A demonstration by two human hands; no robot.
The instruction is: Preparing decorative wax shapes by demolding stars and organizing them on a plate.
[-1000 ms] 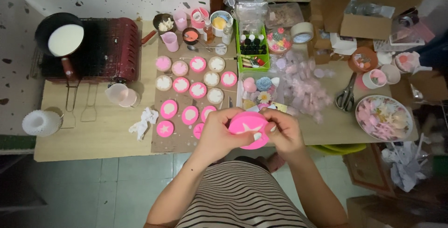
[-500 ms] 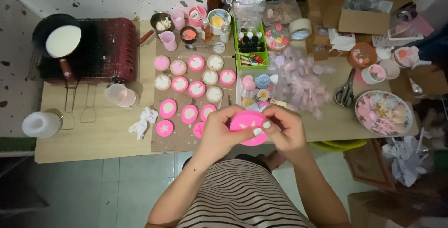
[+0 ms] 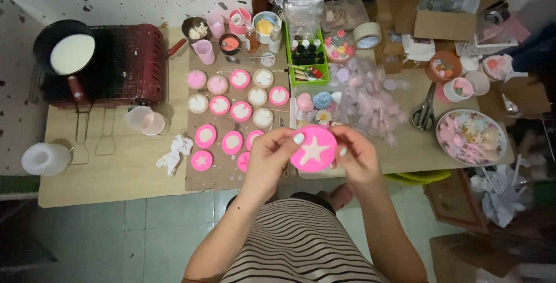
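Above the near edge of the pale wooden table point(image 3: 116, 173), both hands hold up a round pink silicone mould with a white star-shaped filling point(image 3: 313, 148). The left hand point(image 3: 271, 158) grips its left rim with fingers curled behind and a thumb over the front; the right hand point(image 3: 355, 156) pinches the right rim the same way. Held by the rims alone, the star face stays uncovered and turned up toward the camera, which suits looking it over. Neither hand is open, and both are closed on the mould. Just beyond it, similar small pink and white filled moulds point(image 3: 231, 109) lie in rows on a brown cardboard sheet point(image 3: 223, 176), flat and apart from one another, probably so the fillings rest level. A black pan of white liquid point(image 3: 65, 54) sits on a red stove point(image 3: 127, 66) at far left, well away from the hands.
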